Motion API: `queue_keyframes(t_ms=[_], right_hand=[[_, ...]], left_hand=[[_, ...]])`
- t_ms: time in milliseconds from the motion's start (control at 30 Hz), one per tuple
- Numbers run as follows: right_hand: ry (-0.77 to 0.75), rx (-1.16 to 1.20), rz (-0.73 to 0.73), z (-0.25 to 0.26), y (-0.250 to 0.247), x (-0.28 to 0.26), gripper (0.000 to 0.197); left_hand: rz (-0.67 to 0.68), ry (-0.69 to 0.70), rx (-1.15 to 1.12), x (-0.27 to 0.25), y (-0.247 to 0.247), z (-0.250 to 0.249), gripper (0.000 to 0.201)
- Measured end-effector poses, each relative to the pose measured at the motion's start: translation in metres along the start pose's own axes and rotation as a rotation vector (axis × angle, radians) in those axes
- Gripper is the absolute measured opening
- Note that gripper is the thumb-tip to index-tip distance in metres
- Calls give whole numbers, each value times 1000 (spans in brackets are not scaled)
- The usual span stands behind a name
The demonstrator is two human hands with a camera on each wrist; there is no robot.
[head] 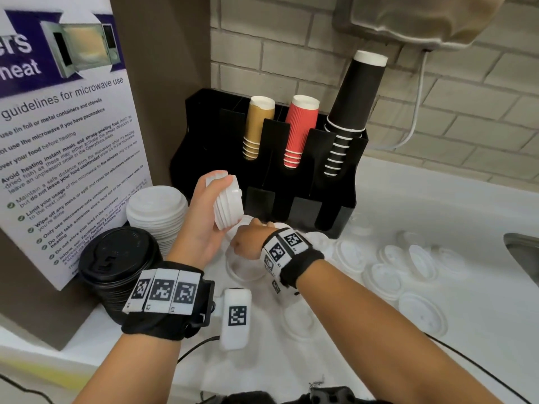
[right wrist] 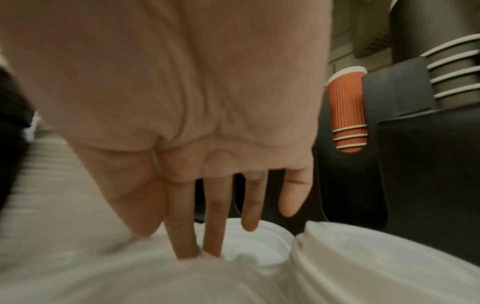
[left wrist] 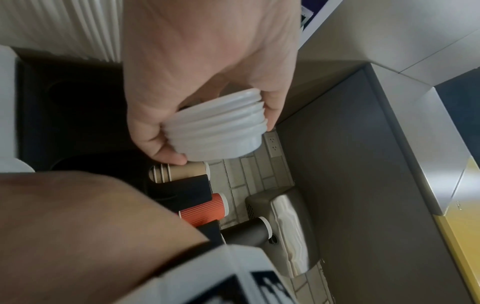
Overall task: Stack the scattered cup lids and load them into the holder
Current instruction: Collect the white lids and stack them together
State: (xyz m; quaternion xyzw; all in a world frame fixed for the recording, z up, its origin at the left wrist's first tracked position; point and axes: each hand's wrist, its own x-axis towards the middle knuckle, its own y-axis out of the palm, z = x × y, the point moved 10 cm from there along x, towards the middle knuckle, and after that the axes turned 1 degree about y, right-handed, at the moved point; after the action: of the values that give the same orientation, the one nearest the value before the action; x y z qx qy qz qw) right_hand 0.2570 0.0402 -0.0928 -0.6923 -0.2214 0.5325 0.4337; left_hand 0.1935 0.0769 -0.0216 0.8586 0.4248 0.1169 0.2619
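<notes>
Up left hand (head: 204, 217) gripping lid stack (head: 229, 204), right hand (head: 248, 242) reaching down

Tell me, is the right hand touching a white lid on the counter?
Touching. The right wrist view shows two fingertips of the right hand pressed onto the white lid.

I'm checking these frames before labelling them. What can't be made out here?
- Head view: the right hand hides the lid it reaches for; its fingers are out of sight.
- Right wrist view: blur leaves it unclear whether the fingers grip the white lid.
- Left wrist view: the left hand covers part of the lid stack, so no exact count.
</notes>
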Motion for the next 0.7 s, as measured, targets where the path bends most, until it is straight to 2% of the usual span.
queue_keyframes(t_ms=[67,167,233,367,467,600,700], right_hand=[[-49,146,-104,-3,-17,-9,43],[-137,513,-429,-25,-57,-37,23],[-162,651,-529,-44,-69,-53,22],[-295,734,-451,-57,-68,-76,28],[-378,852,-472,-61,-68,-90,30],[-386,1191,-488,-67,-58,-89,18],[-378,1374,-482,-66,-48,-86,35]], left_hand=[[14,19,2,-1,1,-4,19],[39,95,59,-1,1,-17,30],[35,155,162,-1,-1,-24,32],[39,200,353,1,-3,-21,29],[93,115,418,-1,2,-1,23],[158,-63,288,-4,18,26,32],[132,-112,197,-7,21,35,25]])
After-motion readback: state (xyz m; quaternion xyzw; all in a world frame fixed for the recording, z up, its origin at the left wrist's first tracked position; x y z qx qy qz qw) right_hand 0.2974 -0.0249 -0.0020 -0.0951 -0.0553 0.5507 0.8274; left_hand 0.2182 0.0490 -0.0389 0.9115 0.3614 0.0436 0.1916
